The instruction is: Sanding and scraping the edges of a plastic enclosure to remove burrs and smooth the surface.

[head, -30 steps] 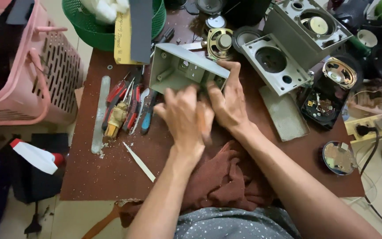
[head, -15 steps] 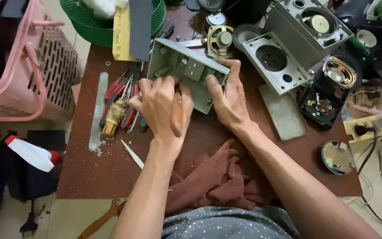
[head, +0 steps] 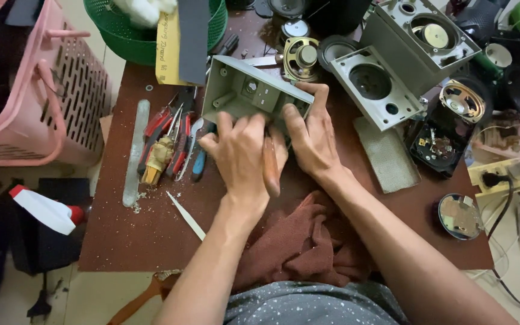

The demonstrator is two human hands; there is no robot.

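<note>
Shifted lower: left hand (head: 245, 153), gripping an orange-handled tool (head: 270, 164) against grey speaker housing (head: 254, 96); right hand (head: 311, 135) clasps housing's edge. Housing opened, emptied; disassembly unfinished.

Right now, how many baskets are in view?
2: a pink slotted plastic basket off the table's left edge, and a green round mesh basket at the table's top left. Neither is fully in frame; others may sit outside it.

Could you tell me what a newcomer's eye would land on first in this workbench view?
At the centre, the left hand and right hand grip an open grey plastic housing on the brown table. To the upper right lie grey speaker cabinets with loose speaker cones. A pink basket stands at the far left, with red-handled pliers beside the hands.
</note>
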